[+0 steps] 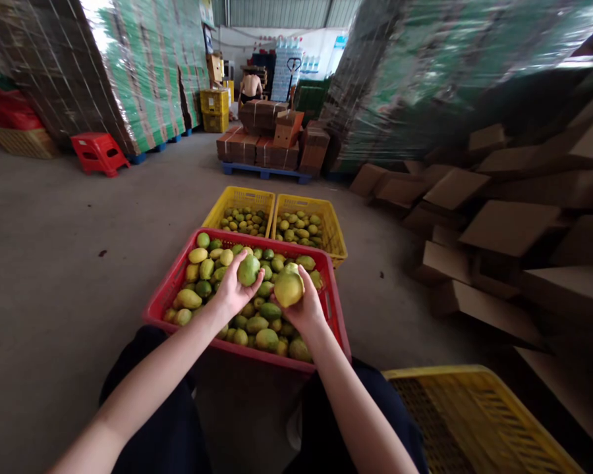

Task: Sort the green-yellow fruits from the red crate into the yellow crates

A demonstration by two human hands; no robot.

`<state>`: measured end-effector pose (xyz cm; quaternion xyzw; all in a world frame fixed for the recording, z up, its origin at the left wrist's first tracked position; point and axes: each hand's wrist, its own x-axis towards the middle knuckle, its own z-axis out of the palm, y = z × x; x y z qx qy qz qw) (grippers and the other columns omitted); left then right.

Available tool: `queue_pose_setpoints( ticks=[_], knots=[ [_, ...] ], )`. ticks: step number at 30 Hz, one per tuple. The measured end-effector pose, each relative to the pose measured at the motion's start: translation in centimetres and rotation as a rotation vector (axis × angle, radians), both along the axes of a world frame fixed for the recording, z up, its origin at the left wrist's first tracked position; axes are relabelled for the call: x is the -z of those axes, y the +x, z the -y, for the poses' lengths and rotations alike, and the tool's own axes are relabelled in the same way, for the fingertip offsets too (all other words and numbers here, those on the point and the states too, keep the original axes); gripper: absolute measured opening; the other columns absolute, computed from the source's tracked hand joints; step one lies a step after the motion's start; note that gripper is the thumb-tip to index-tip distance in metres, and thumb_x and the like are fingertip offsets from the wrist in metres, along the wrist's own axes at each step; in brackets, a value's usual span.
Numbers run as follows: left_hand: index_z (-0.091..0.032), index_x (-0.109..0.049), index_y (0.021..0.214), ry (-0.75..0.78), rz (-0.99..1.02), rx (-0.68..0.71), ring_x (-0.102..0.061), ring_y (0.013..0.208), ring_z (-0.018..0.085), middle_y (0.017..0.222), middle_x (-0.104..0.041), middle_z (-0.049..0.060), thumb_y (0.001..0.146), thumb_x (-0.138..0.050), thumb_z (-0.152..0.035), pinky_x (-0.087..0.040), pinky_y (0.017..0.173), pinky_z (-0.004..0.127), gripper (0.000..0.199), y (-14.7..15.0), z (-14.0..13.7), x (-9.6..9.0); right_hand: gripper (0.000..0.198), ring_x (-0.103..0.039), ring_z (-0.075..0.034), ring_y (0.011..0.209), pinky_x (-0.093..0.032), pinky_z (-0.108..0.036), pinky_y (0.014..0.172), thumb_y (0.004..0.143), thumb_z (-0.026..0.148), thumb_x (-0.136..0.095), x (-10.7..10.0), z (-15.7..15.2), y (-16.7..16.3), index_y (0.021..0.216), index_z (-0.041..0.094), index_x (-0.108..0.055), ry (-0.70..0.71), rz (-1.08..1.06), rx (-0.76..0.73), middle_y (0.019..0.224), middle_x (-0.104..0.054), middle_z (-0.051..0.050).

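My left hand [231, 293] is closed round a green lemon [248, 270], its thumb and fingers on either side of the fruit. Just to the right, my right hand [308, 308] grips a larger yellow-green lemon [288, 289]; a paler bump shows at its top, and I cannot tell whether that is a second fruit. Both hands are above a red plastic crate [340, 322] full of green and yellow lemons [257, 324]. The crate stands in front of my knees.
Two yellow crates [337, 232] of lemons adjoin the red one's far side. Another yellow crate [479, 378] stands at lower right. Cardboard boxes [508, 227] heap up on the right. Farther off are a red stool [100, 150], a loaded blue pallet [264, 172] and a person [252, 85].
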<state>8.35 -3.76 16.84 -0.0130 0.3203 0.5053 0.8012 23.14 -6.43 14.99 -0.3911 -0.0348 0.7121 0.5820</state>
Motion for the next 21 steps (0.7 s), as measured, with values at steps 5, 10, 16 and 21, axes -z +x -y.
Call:
queue_pose_setpoints(
  ticks=[5,10,16,21],
  knots=[
    [-0.011,-0.063,0.091,0.033,-0.010,0.047,-0.061,0.050,0.012,0.067,-0.065,0.006,0.096,-0.047,-0.037,-0.053,0.044,0.020,0.032,-0.2,0.1,0.6,0.028,-0.064,-0.016,0.046,-0.056,-0.028,0.048,0.094,0.039,-0.050,-0.6,0.1,0.0,0.081,0.019,-0.063,-0.033,0.065,-0.009,0.059,-0.069,-0.001],
    [-0.015,-0.066,0.101,0.026,-0.114,-0.026,-0.063,0.052,0.013,0.068,-0.068,0.004,0.099,-0.040,-0.028,-0.053,0.045,0.020,0.029,0.3,-0.2,2.0,0.027,-0.067,-0.016,0.054,-0.060,-0.032,0.057,0.095,0.039,-0.048,-0.2,0.1,0.1,0.084,0.021,-0.064,-0.097,0.041,0.029,0.061,-0.071,0.001],
    [-0.013,-0.062,0.086,0.032,0.018,-0.031,-0.064,0.060,0.015,0.069,-0.065,0.005,0.096,-0.048,-0.041,-0.054,0.048,0.022,0.033,0.0,-0.2,1.0,0.009,-0.068,-0.015,0.055,-0.055,-0.025,0.048,0.087,0.029,-0.060,0.1,0.4,0.2,0.086,0.021,-0.064,-0.031,-0.012,0.089,0.066,-0.073,0.002],
    [-0.014,-0.060,0.081,-0.013,0.092,-0.066,-0.059,0.056,0.011,0.068,-0.061,0.005,0.095,-0.052,-0.039,-0.048,0.043,0.015,0.029,-0.3,-0.1,0.3,0.032,-0.067,-0.018,0.050,-0.051,-0.026,0.040,0.095,0.036,-0.038,0.3,-0.1,0.5,0.085,0.020,-0.063,-0.087,-0.023,0.125,0.064,-0.073,-0.004]
  ],
)
